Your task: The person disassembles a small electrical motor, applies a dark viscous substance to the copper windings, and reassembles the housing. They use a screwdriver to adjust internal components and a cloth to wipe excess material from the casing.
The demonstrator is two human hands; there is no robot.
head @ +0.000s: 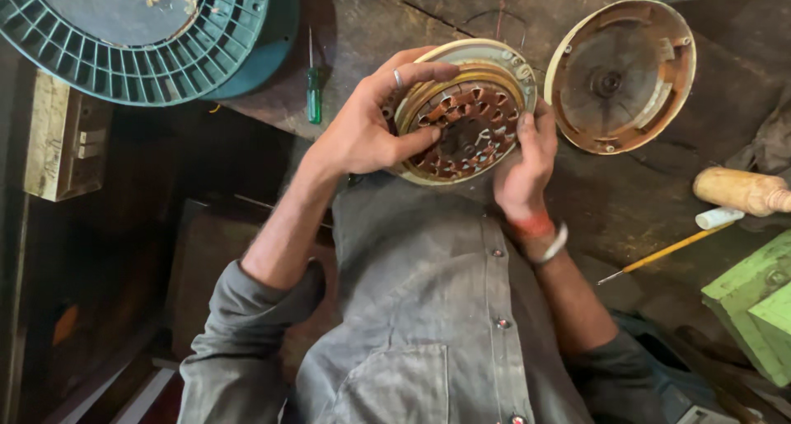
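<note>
A: What sits at the centre of the frame?

B: A round fan motor housing [465, 111] with copper windings in a ring, cream-rimmed, held tilted just above the person's grey shirt [428, 309], slightly above mid-frame.

A: And the hands?

B: Both grip it. The left hand [367, 127] wraps its left edge, thumb across the windings, fingers curled over the upper rim; one finger wears a ring. The right hand [523, 164] clasps the lower right edge, fingers pressed on the rim. That wrist carries a red thread and a pale band.

A: What lies just beside it?

B: To the right, nearly touching, the other half of the casing, a shallow round cover [622, 74], rusty inside, lies open side up on the dark wooden bench [626, 201].

A: Further out?

B: A green-handled screwdriver [313, 90] left of the housing. In the upper left corner, a large teal spool [156, 37] with a ribbed flange. At the right edge, a wooden handle [741, 191], a small white stub below it, then a yellow-handled thin tool [663, 252] lying slantwise, and a green wooden block [754, 300] in the lower right.
</note>
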